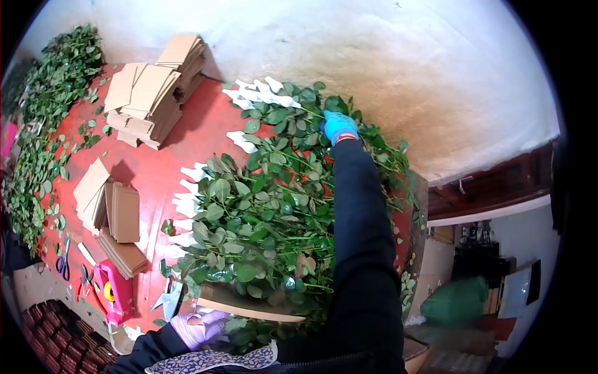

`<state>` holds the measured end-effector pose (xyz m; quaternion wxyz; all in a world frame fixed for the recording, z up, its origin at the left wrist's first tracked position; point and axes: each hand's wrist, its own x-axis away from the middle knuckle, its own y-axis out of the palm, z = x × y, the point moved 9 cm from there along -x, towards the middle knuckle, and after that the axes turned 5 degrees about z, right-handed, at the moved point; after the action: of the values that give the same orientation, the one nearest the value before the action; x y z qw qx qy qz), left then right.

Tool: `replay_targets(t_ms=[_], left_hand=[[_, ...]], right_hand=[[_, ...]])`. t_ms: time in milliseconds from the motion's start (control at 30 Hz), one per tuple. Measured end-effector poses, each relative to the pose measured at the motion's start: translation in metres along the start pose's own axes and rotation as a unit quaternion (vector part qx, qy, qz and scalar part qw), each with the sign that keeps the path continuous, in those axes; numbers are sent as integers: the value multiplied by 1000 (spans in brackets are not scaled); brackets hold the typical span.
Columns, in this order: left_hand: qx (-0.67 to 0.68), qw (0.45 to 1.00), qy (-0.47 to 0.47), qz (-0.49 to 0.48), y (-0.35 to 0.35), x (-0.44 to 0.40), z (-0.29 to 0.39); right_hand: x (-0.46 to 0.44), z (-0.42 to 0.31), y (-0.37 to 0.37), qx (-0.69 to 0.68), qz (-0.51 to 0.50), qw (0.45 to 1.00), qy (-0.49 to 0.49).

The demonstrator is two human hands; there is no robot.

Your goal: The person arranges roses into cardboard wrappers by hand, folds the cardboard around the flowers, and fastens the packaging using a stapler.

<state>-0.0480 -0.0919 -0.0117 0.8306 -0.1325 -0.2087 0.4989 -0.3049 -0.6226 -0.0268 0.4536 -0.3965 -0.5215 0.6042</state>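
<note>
Stems (277, 215), leafy and white-capped (286, 101), lay across a red table (205, 118).

Head view: the right hand (340, 125) had its fingers closed around one stem, seemingly, near the wall (405, 75); the left hand (200, 328) curled beside a cardboard strip (249, 307), couldn't tell if gripping. Probably light, springy stuff with soft leaves and fragile capped ends, so mid-stem was the sane hold. No readable brands or labels.

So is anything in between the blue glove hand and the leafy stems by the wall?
No, nothing I can see is in between. The right hand is right at the leafy stems.
</note>
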Motion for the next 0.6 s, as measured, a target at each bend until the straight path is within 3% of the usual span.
replay_targets(t_ms=[133, 267, 300, 333, 367, 433, 467, 500, 600], left_hand=[[39, 998, -47, -3, 3, 3, -7], [28, 998, -55, -33, -1, 0, 1], [-31, 997, 68, 0, 14, 8, -9], [-45, 996, 81, 15, 11, 6, -6], [7, 997, 77, 20, 6, 3, 0], [-33, 997, 65, -39, 10, 6, 3], [-53, 994, 60, -68, 12, 8, 4], [19, 992, -72, -98, 9, 4, -3], [78, 965, -205, -145, 26, 17, -34]], right_hand=[[-6, 8, -11, 124, 8, 988, 90], [17, 18, -71, 232, 95, 963, 97], [25, 18, -96, 238, 174, 954, 57], [35, 14, -122, 243, 251, 937, 18], [40, 17, -134, 248, 245, 937, 20], [67, -9, -180, 96, 371, 912, -149], [81, -17, -195, 99, 364, 915, -142], [100, -39, -209, 70, 352, 920, -158], [133, -83, -190, 47, 299, 933, -197]])
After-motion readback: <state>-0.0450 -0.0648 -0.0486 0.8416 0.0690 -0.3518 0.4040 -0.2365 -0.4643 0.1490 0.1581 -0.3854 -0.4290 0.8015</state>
